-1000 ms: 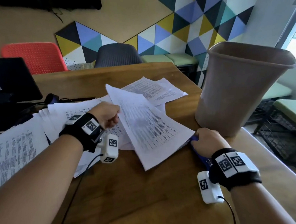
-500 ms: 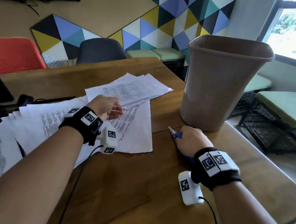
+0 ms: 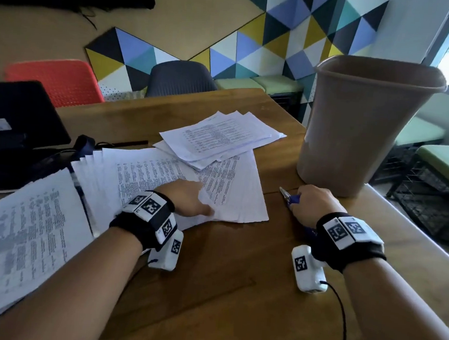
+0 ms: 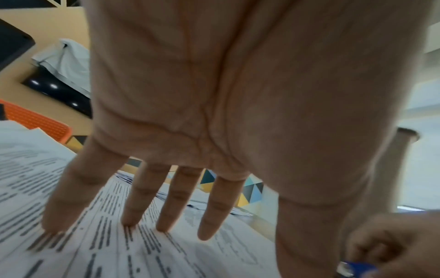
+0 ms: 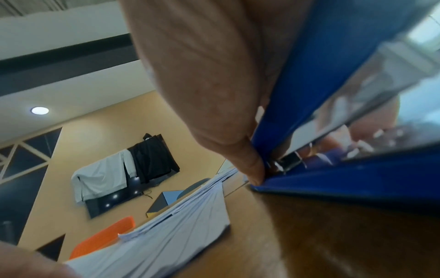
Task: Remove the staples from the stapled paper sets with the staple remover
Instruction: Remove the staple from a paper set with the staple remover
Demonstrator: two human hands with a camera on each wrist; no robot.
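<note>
Left wrist view: left hand (image 4: 238,105) fingers (image 4: 140,203) straight on papers (image 4: 107,250).

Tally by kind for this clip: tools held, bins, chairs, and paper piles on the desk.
Staple remover: 1
Waste bin: 1
Chairs, orange and grey: 2
Paper piles, near, fanned, far: 3
Total: 7
</note>
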